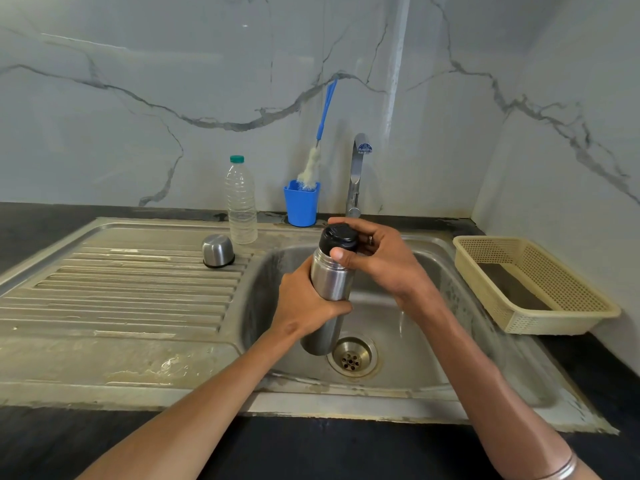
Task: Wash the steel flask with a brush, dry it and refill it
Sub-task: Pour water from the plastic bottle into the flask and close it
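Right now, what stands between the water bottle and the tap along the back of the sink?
In the head view, a blue cup holding the bottle brush stands between the water bottle and the tap.

Flask (330,282) over sink basin (433,341); cup (217,251), bottle (241,202) left; basket (533,282) right.

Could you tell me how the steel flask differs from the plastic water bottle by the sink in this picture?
The steel flask is opaque brushed metal with a black stopper; the plastic water bottle is clear and ribbed with a green cap.
The flask is held tilted over the sink, left hand round its body, right hand on the stopper; the bottle stands upright, untouched, at the back of the draining board.
Both are closed.
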